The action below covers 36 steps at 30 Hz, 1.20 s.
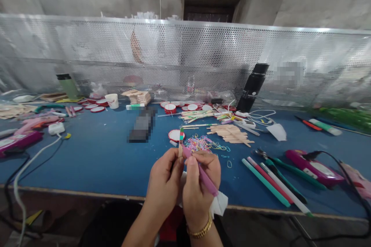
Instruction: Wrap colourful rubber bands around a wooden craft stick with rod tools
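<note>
Between the fingers of my left hand [166, 171] stands a wooden craft stick [181, 142], upright, its top banded in red and green. My right hand [199, 177] grips a pink-purple marker pen [207, 180], whose tip end meets the stick just above my left fingertips. Whether the tip touches the wood is hard to make out. Just beyond my hands lie a heap of small coloured rubber bands [199, 143] and a round white disc with a red rim [176, 135]. A white tissue or paper [220, 203] shows below my right hand.
Several plain craft sticks [232, 134] lie beyond the bands. To the right are markers [268, 183], teal-handled pliers [286, 181] and a purple device [314, 168]. A dark phone-like slab [142, 124] lies left of centre. A black bottle [252, 88] leans against the perforated metal screen [214, 52].
</note>
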Each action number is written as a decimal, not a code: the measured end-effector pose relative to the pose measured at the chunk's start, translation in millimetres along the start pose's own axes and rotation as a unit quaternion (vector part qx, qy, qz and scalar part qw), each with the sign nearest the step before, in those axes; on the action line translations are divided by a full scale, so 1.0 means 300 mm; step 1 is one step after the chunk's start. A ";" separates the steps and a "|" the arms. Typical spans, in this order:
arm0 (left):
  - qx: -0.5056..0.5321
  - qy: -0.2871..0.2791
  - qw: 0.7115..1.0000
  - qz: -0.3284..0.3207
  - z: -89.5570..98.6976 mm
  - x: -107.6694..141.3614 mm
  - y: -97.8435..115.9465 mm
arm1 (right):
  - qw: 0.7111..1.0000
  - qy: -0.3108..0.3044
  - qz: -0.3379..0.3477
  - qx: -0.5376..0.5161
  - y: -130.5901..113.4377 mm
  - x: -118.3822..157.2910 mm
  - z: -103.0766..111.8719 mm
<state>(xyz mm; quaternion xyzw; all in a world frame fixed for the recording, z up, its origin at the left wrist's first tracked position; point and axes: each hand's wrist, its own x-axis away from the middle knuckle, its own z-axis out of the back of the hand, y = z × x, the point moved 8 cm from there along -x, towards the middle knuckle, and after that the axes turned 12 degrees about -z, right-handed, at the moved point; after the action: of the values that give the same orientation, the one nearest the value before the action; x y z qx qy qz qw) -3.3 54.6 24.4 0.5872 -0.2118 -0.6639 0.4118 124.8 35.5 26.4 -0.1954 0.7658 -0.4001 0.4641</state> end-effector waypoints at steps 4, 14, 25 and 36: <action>-0.008 0.012 1.000 -0.007 0.009 -0.001 0.010 | 0.999 0.038 -0.003 0.009 0.001 -0.001 0.020; -0.008 0.001 1.000 -0.003 0.001 0.002 0.009 | 0.999 0.033 0.009 0.013 -0.005 0.003 0.017; -0.016 0.002 1.000 -0.003 0.003 0.002 0.012 | 0.999 0.044 0.011 0.014 -0.014 -0.003 0.023; 0.016 0.017 1.000 0.017 0.009 -0.002 -0.002 | 1.000 0.029 -0.004 0.003 -0.002 0.002 0.020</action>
<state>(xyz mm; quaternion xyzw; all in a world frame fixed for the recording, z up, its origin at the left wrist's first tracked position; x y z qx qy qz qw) -6.1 54.8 25.1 0.6012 -0.2250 -0.6431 0.4176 129.7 32.2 25.2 -0.1852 0.7767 -0.4098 0.4410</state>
